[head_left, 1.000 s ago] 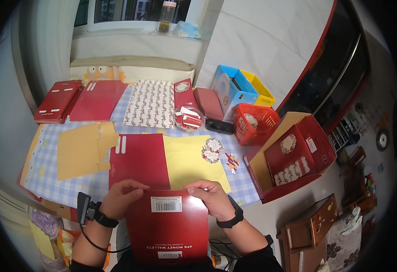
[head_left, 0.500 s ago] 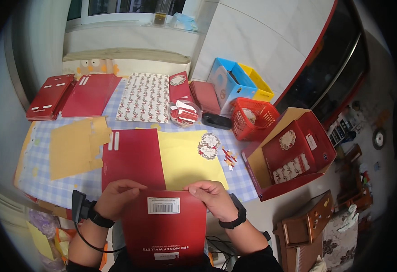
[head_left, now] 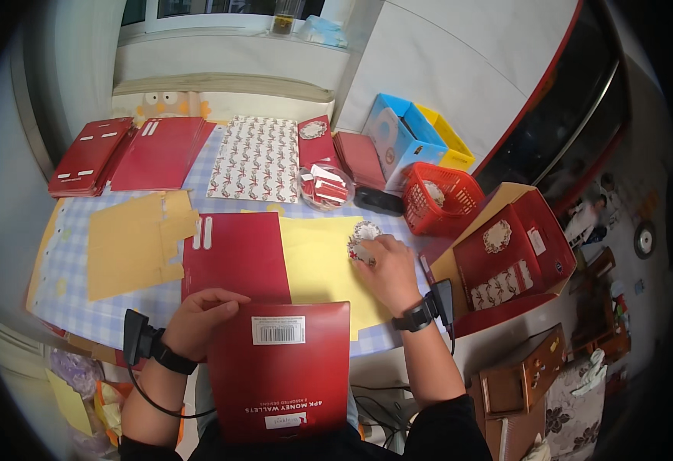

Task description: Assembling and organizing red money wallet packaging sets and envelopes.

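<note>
My left hand [head_left: 207, 313] pinches the top left corner of a dark red flat cardboard packet [head_left: 279, 373], held upright over my lap. The packet has a white barcode label, and its printing is upside down to me. Over the yellow sheet [head_left: 313, 253], my right hand [head_left: 389, 273] reaches down with bent fingers, thumb and fingertips at one of the round floral paper cutouts [head_left: 366, 230]. Small red and gold pieces beside the cutouts are hidden by that hand. Left of the yellow sheet lies a red card sheet [head_left: 237, 257] with two white slots.
A torn tan sheet [head_left: 133, 246] lies at the left. Behind are stacked red cards [head_left: 91, 157], a patterned sheet [head_left: 252, 157], a round clear tub [head_left: 326, 188] and a black case [head_left: 379, 201]. A red basket [head_left: 440, 203], blue bin [head_left: 402, 142] and open carton [head_left: 498, 307] stand right.
My right hand has let go of the packet's top right corner and moved right and forward to the floral cutouts. The left hand still holds the packet.
</note>
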Motion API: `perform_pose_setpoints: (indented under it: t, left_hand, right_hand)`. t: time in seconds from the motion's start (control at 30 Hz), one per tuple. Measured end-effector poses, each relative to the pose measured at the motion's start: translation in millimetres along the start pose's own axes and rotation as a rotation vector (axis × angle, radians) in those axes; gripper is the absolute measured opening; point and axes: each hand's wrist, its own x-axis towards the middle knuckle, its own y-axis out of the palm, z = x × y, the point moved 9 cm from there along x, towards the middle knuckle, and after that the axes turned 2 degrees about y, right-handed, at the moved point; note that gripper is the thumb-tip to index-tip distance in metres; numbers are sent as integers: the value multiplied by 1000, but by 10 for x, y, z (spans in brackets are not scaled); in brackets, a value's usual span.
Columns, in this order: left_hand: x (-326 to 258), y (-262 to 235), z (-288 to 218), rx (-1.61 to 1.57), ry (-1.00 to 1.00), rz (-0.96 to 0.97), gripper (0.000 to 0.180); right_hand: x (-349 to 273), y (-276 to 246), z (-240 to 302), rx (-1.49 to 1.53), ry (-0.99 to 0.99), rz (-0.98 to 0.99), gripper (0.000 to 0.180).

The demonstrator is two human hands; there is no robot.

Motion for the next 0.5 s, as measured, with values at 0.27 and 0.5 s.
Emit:
perform_pose_setpoints:
  t: [0.27, 0.5]
  left_hand:
    - [-41, 55, -38, 112, -16, 18, 18]
    - [-38, 72, -25, 86, -61, 42, 18]
  right_hand:
    - [54, 50, 25, 0, -13, 3, 18]
    - [213, 336, 382, 300, -185, 244, 11]
